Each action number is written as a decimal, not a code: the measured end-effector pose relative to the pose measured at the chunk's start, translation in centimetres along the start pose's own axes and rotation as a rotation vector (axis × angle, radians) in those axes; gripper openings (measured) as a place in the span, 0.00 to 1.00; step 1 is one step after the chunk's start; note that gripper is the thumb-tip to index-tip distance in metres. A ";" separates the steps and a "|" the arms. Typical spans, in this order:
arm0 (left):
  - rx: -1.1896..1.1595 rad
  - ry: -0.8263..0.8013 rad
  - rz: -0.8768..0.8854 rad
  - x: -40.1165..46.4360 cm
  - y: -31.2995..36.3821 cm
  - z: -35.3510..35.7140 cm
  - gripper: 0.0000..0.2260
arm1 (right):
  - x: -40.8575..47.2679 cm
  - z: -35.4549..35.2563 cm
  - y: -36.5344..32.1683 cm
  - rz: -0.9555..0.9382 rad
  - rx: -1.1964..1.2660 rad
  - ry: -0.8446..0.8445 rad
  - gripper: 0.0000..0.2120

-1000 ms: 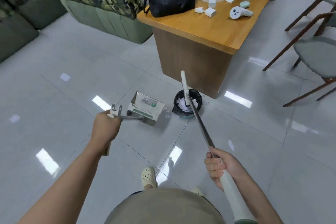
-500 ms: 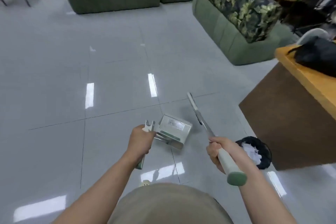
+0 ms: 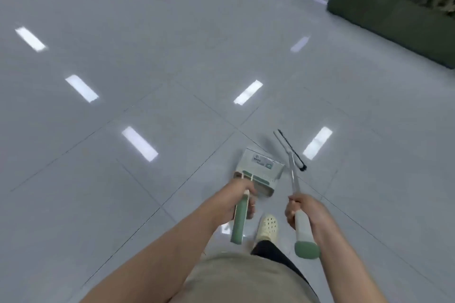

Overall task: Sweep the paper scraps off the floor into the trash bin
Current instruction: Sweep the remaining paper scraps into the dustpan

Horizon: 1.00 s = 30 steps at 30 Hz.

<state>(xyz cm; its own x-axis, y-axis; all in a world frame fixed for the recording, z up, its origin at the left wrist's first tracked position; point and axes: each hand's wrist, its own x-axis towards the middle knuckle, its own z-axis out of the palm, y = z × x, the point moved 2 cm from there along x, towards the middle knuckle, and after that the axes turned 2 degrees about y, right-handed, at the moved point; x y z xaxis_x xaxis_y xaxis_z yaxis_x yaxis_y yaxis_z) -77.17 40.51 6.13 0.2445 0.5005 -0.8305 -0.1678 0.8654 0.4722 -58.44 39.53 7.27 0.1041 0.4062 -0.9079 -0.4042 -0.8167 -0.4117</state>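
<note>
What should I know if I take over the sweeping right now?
Left hand grips the dustpan handle; the pan hangs just above the floor.
Right hand grips the broom handle, its bristles down by the pan's right side.
The trash bin is out of view, and no paper scraps show on the floor here.
Left: check the room for stray scraps, sweep any into the pan, empty it in the bin.
</note>
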 end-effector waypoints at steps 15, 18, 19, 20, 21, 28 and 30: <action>-0.387 0.637 0.293 6.0 19.6 -11.7 0.06 | 11.1 29.8 -18.4 0.210 -0.702 -0.413 0.08; -0.454 0.793 0.375 5.7 23.2 -14.3 0.06 | 11.3 37.1 -19.2 0.142 -0.901 -0.491 0.05; -0.473 0.812 0.399 5.5 24.0 -14.9 0.06 | 11.1 38.9 -19.3 0.131 -0.922 -0.505 0.04; -0.495 0.832 0.425 5.1 25.0 -16.0 0.06 | 10.9 41.2 -19.4 0.122 -0.942 -0.522 0.03; -0.528 0.855 0.448 4.8 25.9 -17.7 0.06 | 10.6 43.9 -19.3 0.117 -0.970 -0.544 0.03; -0.583 0.978 0.548 3.0 31.8 -32.1 0.04 | 8.2 63.3 -16.0 0.068 -1.048 -0.591 0.03; -0.586 0.993 0.582 1.6 33.9 -36.3 0.06 | 7.4 68.1 -14.4 0.037 -1.061 -0.601 0.05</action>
<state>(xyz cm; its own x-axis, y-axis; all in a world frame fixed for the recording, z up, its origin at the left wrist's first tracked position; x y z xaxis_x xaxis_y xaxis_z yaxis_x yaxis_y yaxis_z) -117.16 69.73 10.06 -0.7737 0.3478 -0.5296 -0.4627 0.2608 0.8473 -113.75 82.21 11.82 -0.4428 0.2706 -0.8548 0.5741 -0.6468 -0.5021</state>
